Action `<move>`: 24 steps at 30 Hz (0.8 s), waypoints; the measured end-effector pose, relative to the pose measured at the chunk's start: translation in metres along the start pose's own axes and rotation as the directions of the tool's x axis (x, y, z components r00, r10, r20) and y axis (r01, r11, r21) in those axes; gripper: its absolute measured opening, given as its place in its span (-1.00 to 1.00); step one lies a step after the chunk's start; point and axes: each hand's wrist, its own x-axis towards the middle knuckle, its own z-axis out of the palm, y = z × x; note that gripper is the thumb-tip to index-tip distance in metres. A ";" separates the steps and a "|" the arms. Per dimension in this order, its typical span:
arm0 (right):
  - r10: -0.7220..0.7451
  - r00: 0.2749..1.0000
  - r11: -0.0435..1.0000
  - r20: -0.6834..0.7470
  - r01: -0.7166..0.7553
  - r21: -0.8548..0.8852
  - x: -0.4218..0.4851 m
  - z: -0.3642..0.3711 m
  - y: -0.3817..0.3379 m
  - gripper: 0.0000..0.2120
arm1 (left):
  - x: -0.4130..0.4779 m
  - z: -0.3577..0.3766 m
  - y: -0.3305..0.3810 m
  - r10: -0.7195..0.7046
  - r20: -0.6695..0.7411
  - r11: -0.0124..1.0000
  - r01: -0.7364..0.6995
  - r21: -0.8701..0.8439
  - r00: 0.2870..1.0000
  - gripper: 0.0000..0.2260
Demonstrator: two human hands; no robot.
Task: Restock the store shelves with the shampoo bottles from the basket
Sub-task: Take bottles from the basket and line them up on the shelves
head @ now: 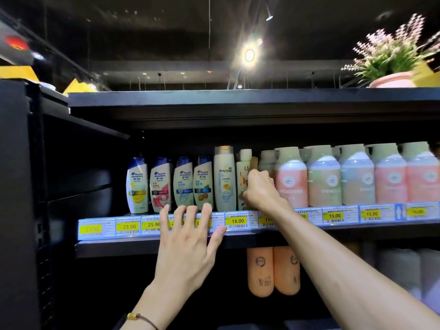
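On the dark store shelf (152,246) stand several Head & Shoulders bottles (137,186), then a taller Pantene bottle (225,179). Right of it stands a white shampoo bottle with an orange pattern (242,172). My right hand (262,189) is closed around its right side, fingers wrapped on the bottle, which stands upright on the shelf. My left hand (188,236) is spread open with fingers apart, resting against the price-tag strip (238,221) below the Head & Shoulders bottles. The basket is out of view.
A row of pastel pump bottles (323,177) fills the shelf to the right of my right hand. Two orange bottles (272,270) hang under the shelf on the level below. A potted plant (392,75) stands on the top board. A black cabinet side closes the left.
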 end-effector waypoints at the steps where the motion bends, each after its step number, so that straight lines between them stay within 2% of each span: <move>1: 0.005 1.000 1.000 0.002 -0.005 0.002 0.000 0.000 0.000 -0.82 | 0.000 0.000 0.000 -0.001 0.001 1.000 0.001 -0.003 1.000 -0.46; 3: 0.014 1.000 1.000 0.008 -0.014 0.000 -0.001 -0.001 -0.001 -0.81 | 0.000 0.000 0.000 0.000 -0.003 1.000 0.000 -0.011 1.000 -0.47; 8: -0.023 1.000 0.999 -0.012 0.022 -0.043 -0.016 -0.012 -0.004 -0.53 | 0.001 0.000 0.001 -0.006 -0.006 1.000 0.005 -0.017 1.000 -0.49; 13: -0.230 0.971 0.963 -0.059 0.219 -0.157 -0.051 -0.029 -0.010 -0.75 | 0.001 -0.007 0.002 -0.012 0.028 1.000 0.011 0.009 1.000 -0.51; 20: -0.397 0.917 0.885 -0.047 0.368 -0.286 -0.111 -0.039 0.014 -0.67 | 0.007 -0.033 0.004 -0.023 0.274 1.000 0.020 0.013 0.961 -0.37; 24: -0.432 0.902 0.844 -0.026 0.394 -0.364 -0.152 -0.039 0.039 -0.54 | -0.011 -0.054 0.009 -0.076 0.299 0.997 0.073 0.022 0.951 -0.35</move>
